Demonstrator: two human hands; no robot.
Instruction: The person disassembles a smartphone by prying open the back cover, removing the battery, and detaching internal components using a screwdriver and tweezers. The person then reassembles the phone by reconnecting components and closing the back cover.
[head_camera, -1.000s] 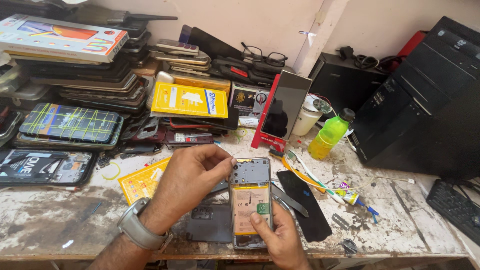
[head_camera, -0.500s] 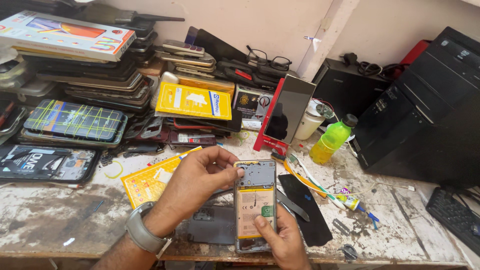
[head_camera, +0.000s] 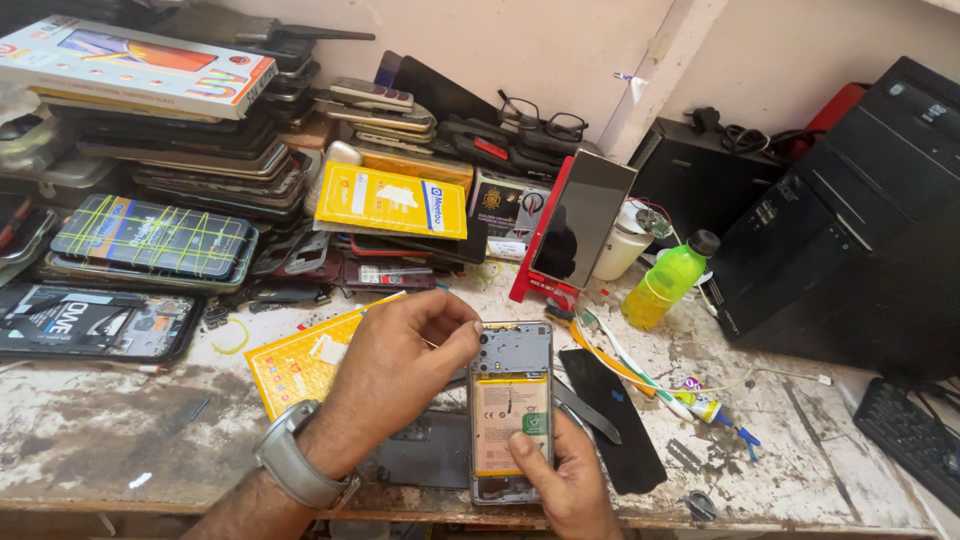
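An opened phone with its back cover off shows a yellow battery and a grey frame. My right hand holds it from below, thumb pressed on the battery's lower right. My left hand, a grey watch on its wrist, curls over the phone's upper left edge with thumb and forefinger pinched there. Whether a small part sits between those fingertips is hidden. The phone rests above a dark grey back cover on the worn workbench.
A black screen panel and a metal blade lie just right of the phone. A yellow packet lies to the left. Behind are stacked phones and boxes, an upright phone on a red stand, a green bottle and a black computer case.
My left hand has slid left off the top of the phone, uncovering its camera end. My right hand keeps its hold on the lower part.
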